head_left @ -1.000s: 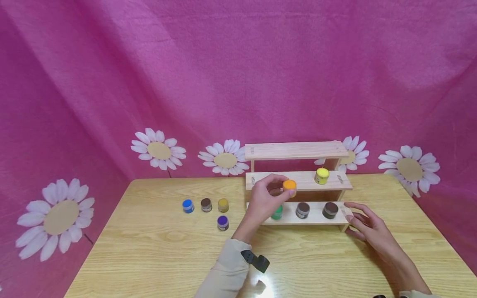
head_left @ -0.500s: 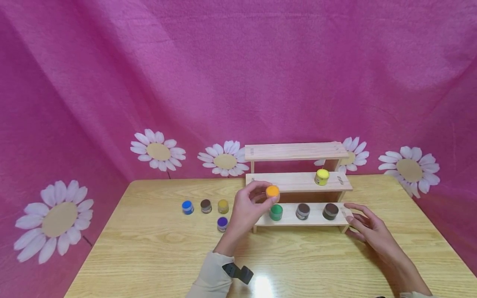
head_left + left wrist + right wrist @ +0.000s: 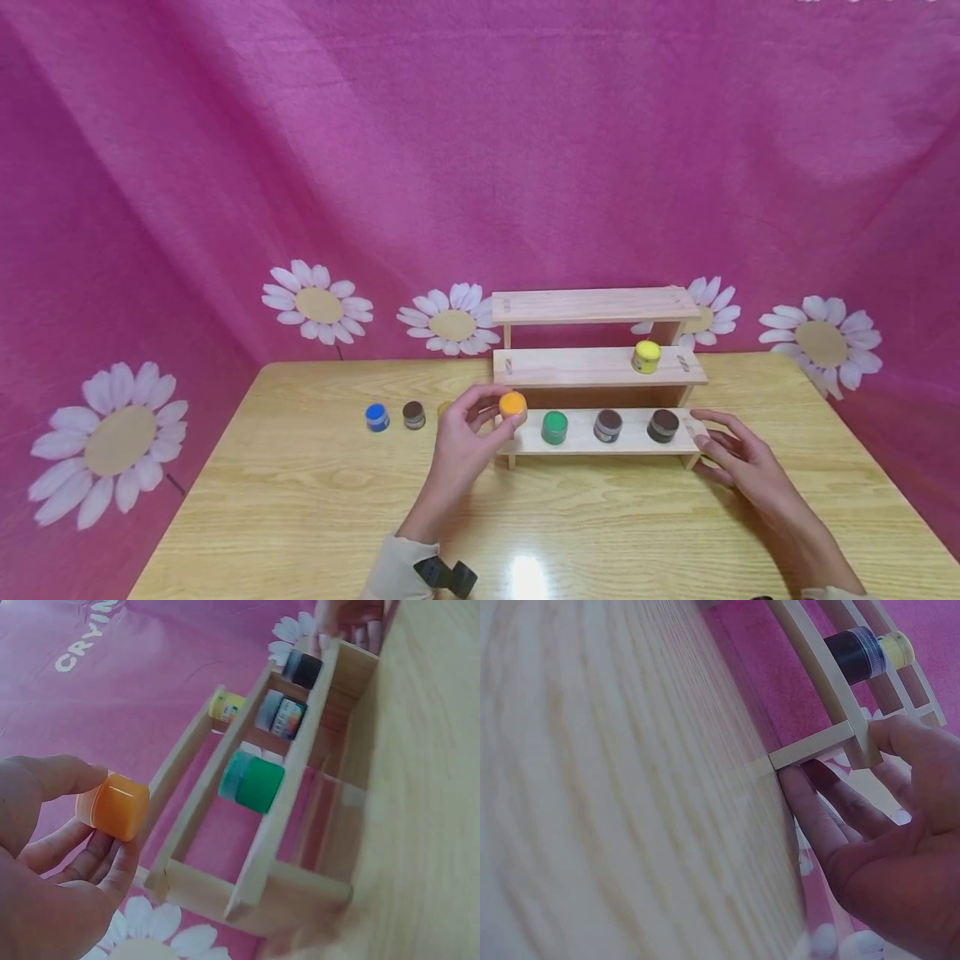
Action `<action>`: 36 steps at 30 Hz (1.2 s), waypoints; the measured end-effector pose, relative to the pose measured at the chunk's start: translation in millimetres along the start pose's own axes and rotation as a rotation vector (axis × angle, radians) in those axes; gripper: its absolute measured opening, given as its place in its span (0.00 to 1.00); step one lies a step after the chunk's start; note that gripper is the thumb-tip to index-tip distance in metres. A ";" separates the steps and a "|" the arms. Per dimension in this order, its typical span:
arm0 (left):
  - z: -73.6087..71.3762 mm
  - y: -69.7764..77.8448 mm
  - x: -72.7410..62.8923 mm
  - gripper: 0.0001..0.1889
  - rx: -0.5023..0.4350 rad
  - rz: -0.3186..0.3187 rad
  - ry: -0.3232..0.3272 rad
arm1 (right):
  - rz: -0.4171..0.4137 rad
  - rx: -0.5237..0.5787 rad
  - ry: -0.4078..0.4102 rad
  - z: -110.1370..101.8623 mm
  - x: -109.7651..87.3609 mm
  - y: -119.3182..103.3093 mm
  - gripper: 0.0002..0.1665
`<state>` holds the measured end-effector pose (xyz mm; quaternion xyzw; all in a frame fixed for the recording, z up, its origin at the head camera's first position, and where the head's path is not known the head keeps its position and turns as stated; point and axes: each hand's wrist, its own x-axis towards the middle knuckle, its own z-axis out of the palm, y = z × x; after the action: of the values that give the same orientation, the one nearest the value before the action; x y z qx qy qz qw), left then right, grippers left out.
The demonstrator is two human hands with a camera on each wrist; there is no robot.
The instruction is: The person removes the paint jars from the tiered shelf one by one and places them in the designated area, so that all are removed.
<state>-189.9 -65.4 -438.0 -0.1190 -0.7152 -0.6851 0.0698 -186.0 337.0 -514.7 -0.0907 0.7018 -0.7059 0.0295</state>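
Observation:
My left hand [image 3: 467, 437] pinches a small paint jar with an orange lid [image 3: 513, 406] between thumb and fingers, at the left end of the lowest step of a three-tier wooden shelf [image 3: 581, 446]. In the left wrist view, the orange jar is held away from the step boards. My right hand [image 3: 746, 467] holds the shelf's right end, thumb on the lowest board and fingers against its leg in the right wrist view. On that step stand a green jar [image 3: 554, 427] and two dark jars, one mid-step [image 3: 608, 426], the other [image 3: 663, 426] near my right hand.
A yellow jar [image 3: 646, 357] stands on the middle step, towards the right. Left of the shelf, a blue jar [image 3: 377, 417] and a brown jar [image 3: 414, 415] stand on the wood-grain table [image 3: 300, 500]. My left hand mostly covers an ochre jar [image 3: 443, 408]. A pink flowered cloth [image 3: 375, 167] hangs behind.
My left hand has carried the orange jar leftwards and lower, from in front of the middle step, past the green jar, to the lowest step's left end. The right hand keeps its place.

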 end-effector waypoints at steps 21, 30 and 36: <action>-47.1 -21.4 -24.8 0.20 -0.026 0.015 0.111 | -0.025 0.007 -0.002 -0.5 -1.3 -0.7 0.26; -64.2 -30.8 -24.8 0.21 -0.067 0.008 0.164 | 0.015 -0.027 0.004 1.1 -0.4 -1.2 0.28; -77.4 -38.7 -29.0 0.20 -0.056 0.002 0.227 | 0.039 -0.042 0.023 0.2 -1.5 -3.9 0.28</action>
<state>-177.1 -146.0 -478.9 -0.0434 -0.6833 -0.7137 0.1476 -184.1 337.0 -510.9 -0.0695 0.7184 -0.6913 0.0335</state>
